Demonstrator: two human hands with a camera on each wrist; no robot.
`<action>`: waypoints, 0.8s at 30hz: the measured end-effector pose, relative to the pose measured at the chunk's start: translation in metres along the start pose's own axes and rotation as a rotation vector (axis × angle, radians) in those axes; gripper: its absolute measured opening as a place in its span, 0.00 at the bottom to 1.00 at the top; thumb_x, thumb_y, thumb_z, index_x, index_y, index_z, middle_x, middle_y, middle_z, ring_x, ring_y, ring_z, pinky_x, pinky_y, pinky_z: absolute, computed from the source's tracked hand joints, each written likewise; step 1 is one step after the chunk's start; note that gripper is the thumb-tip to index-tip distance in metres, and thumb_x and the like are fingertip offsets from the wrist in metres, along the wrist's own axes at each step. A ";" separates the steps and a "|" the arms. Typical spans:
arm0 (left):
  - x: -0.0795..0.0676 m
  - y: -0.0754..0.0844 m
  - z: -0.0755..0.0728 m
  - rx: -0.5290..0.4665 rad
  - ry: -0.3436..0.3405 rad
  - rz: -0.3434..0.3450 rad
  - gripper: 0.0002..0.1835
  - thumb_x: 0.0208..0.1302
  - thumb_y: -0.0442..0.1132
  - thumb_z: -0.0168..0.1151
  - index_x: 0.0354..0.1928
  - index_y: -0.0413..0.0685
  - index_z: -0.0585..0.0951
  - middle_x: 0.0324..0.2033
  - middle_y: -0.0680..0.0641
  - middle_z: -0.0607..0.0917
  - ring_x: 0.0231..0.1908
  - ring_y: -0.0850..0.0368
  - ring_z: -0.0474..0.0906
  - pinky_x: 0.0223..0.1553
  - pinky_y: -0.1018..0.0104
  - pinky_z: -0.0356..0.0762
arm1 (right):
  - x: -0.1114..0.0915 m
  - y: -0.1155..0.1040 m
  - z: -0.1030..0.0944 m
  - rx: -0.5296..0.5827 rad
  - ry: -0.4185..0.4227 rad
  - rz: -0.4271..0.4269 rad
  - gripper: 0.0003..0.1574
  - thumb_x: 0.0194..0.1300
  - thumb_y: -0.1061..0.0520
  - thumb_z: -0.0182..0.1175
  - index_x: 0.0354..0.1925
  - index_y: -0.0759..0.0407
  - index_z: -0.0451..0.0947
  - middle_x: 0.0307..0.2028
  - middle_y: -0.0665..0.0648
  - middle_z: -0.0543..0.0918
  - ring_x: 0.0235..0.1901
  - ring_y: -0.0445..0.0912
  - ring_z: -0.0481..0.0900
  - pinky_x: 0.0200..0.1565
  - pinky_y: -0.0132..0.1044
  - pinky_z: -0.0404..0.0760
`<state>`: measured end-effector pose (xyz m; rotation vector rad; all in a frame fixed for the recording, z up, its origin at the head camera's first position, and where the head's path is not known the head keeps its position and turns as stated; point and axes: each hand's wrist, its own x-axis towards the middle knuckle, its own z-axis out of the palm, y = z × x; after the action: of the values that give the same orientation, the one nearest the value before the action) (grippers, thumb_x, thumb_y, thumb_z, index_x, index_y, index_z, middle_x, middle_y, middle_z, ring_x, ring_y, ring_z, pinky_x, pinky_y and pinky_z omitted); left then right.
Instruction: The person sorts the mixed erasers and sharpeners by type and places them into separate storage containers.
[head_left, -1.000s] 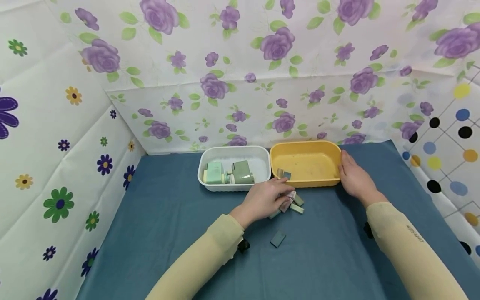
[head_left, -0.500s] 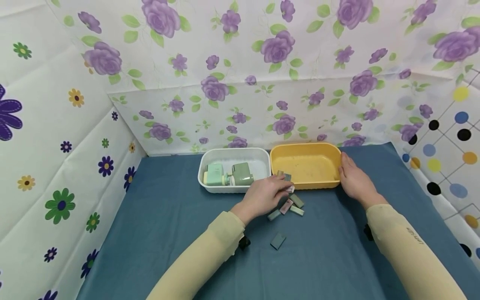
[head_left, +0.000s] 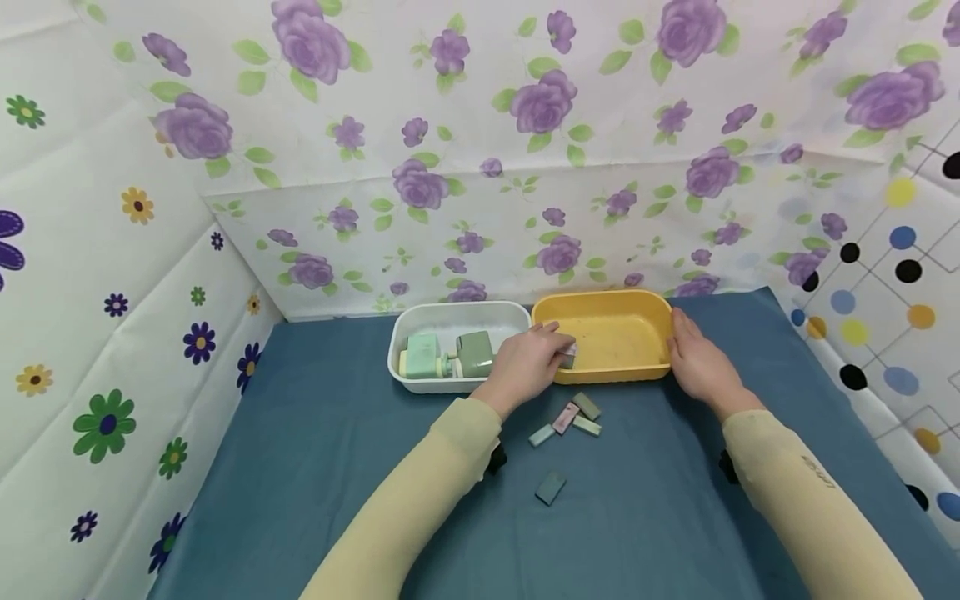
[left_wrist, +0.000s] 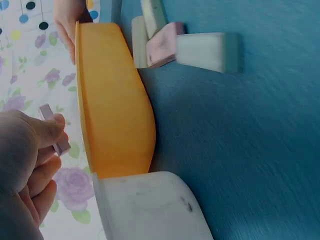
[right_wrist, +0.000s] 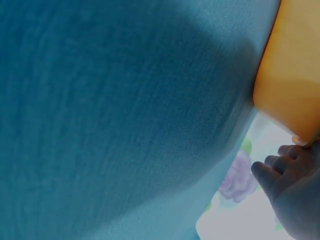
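Observation:
My left hand (head_left: 528, 362) is over the left end of the yellow bin (head_left: 611, 376), pinching a small pale lilac block (left_wrist: 62, 145) between thumb and fingers. Against the bin's right end rests my right hand (head_left: 703, 367), its fingers extended along the wall; the right wrist view shows its fingertips by the bin's rim. In front of the bin lies a loose cluster: an olive block (head_left: 587, 406), a pink block (head_left: 565, 418), a pale green block (head_left: 587, 426) and a greyish-green block (head_left: 541, 435). Part of the bin's left end is hidden behind my left hand.
A white bin (head_left: 438, 387) touches the yellow one on its left, holding a mint green piece (head_left: 422, 357) and an olive green piece (head_left: 476, 354). A dark teal block (head_left: 551, 487) lies nearer on the blue cloth (head_left: 330, 467). Patterned sheets stand behind and at both sides.
My left hand has lifted from the cluster with the lilac block and moved up over the yellow bin's left end. The right hand stays against the bin. The head view has shifted slightly.

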<state>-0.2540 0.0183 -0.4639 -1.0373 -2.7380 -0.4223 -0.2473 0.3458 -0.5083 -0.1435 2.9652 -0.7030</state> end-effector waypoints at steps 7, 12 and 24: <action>0.019 -0.002 0.010 0.030 -0.022 -0.131 0.13 0.78 0.37 0.65 0.57 0.57 0.90 0.57 0.53 0.90 0.69 0.53 0.78 0.68 0.53 0.79 | 0.000 -0.002 0.000 -0.015 0.011 0.005 0.41 0.90 0.51 0.34 0.85 0.68 0.30 0.84 0.72 0.39 0.82 0.69 0.42 0.79 0.68 0.48; 0.027 -0.005 0.022 0.102 -0.061 -0.202 0.10 0.76 0.38 0.66 0.52 0.56 0.92 0.53 0.54 0.91 0.69 0.54 0.77 0.75 0.58 0.70 | 0.003 -0.001 0.004 -0.031 0.011 -0.010 0.41 0.89 0.53 0.34 0.85 0.68 0.31 0.85 0.71 0.40 0.82 0.68 0.42 0.79 0.66 0.48; 0.055 0.003 0.030 0.221 -0.095 -0.236 0.10 0.74 0.33 0.66 0.43 0.56 0.93 0.38 0.53 0.91 0.44 0.55 0.85 0.64 0.60 0.79 | 0.000 0.004 0.000 -0.057 0.017 -0.007 0.41 0.87 0.55 0.34 0.85 0.68 0.31 0.85 0.71 0.41 0.82 0.68 0.44 0.79 0.66 0.49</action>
<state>-0.2947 0.0640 -0.4771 -0.6999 -2.9203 -0.0992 -0.2474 0.3493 -0.5095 -0.1525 3.0035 -0.6240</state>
